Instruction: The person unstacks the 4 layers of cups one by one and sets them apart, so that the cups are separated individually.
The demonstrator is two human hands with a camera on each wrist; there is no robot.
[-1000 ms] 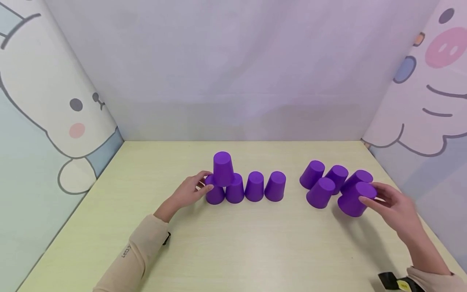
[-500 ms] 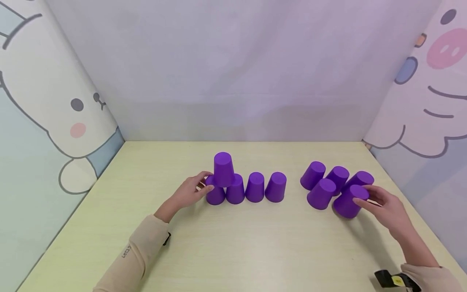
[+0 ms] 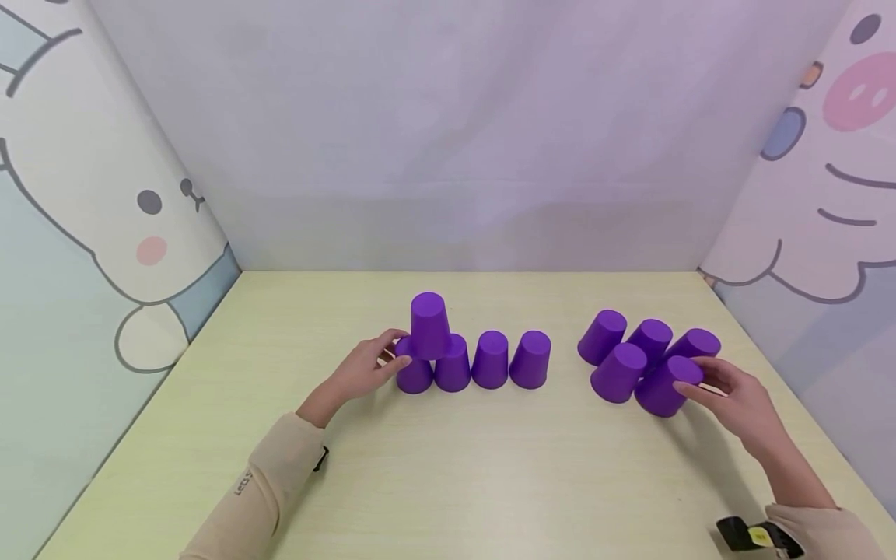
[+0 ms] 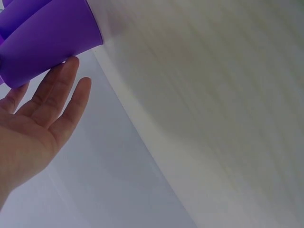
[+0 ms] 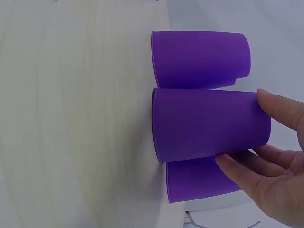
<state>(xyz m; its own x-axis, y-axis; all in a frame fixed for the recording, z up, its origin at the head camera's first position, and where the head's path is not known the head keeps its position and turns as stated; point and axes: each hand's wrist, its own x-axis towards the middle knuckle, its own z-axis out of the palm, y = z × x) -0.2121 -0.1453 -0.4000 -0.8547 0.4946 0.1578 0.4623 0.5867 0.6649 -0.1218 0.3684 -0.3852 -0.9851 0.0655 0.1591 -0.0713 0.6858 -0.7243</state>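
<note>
My right hand [image 3: 740,404] has shifted left with the cup [image 3: 661,390] it pinches, now just beside four other cups [image 3: 616,375]. My left hand [image 3: 361,368], fingers loosely straight, touches the left end of a four-cup row [image 3: 490,362], with a fifth cup [image 3: 429,327] on top.

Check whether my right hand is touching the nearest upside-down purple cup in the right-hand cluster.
Touching: the right wrist view shows your right hand pinching that purple cup near its upturned base.

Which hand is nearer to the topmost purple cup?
Left. The left hand is below-left of the topmost cup; the right hand is far to its right, gripping another cup.
</note>
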